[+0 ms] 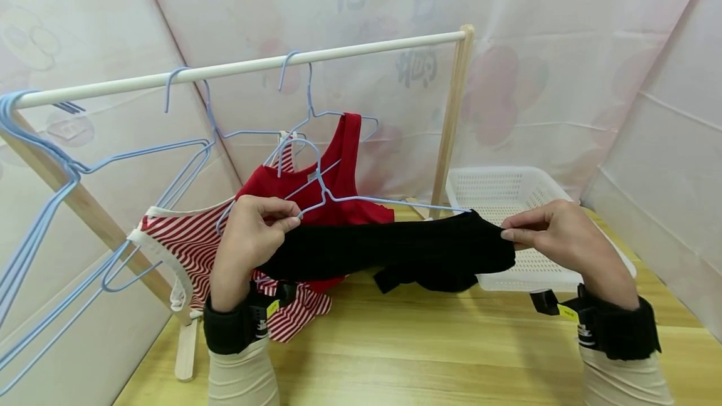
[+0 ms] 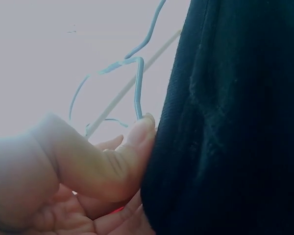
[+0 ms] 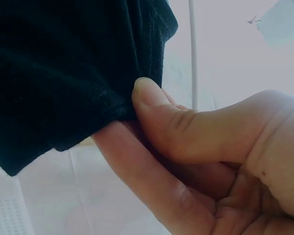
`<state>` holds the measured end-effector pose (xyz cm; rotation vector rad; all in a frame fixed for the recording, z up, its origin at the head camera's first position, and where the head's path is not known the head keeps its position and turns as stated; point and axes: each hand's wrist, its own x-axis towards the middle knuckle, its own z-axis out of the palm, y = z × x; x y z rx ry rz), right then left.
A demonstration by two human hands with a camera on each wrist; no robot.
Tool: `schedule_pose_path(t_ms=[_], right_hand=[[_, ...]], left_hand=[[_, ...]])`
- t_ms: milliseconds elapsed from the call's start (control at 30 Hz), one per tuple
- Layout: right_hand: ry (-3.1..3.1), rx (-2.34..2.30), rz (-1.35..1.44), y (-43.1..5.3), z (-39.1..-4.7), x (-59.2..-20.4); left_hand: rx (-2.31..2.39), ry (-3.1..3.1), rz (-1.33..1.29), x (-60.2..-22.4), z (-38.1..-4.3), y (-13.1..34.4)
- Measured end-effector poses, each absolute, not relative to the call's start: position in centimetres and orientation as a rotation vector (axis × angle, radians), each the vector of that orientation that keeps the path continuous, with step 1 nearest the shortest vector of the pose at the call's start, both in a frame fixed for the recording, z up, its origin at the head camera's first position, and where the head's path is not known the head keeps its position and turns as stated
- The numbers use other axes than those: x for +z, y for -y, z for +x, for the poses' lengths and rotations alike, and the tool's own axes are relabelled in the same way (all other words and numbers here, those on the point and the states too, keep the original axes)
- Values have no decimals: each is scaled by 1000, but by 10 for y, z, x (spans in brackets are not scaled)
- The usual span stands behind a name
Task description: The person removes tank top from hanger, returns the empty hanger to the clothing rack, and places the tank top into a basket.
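A black garment (image 1: 389, 246) is stretched between both hands above the table, and part of it hangs lower in the middle. A light-blue clothes hanger (image 1: 324, 188) stands with its hook up, its right arm reaching into the garment's right shoulder. My left hand (image 1: 252, 230) pinches the left arm of that hanger (image 2: 138, 93) beside the black cloth (image 2: 220, 127). Whether it also grips the cloth cannot be made out. At the opposite end, thumb and fingers of my right hand (image 1: 555, 234) pinch the garment's edge, seen closely as black fabric (image 3: 73, 73) in the right wrist view.
A rack with a white rail (image 1: 242, 67) and wooden posts crosses behind. On it hang a red tank top (image 1: 333, 187), a red-and-white striped top (image 1: 192, 237) and several bare blue hangers (image 1: 39, 224). A white plastic basket (image 1: 507, 174) stands right on the wooden table (image 1: 406, 349).
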<state>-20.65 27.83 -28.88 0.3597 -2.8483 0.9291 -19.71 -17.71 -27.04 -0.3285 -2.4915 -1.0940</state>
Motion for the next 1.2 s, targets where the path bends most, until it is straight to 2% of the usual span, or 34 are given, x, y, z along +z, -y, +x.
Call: schedule_pose_path(t_ms=[633, 967, 1200], right_hand=[[2831, 1014, 432, -253, -206, -294], [2850, 1007, 645, -241, -204, -301], [2876, 978, 548, -254, -205, -298]], left_hand=[[-1033, 2410, -178, -274, -200, 168], [-1013, 2344, -202, -279, -205, 163], [-979, 2299, -169, -278, -205, 165]])
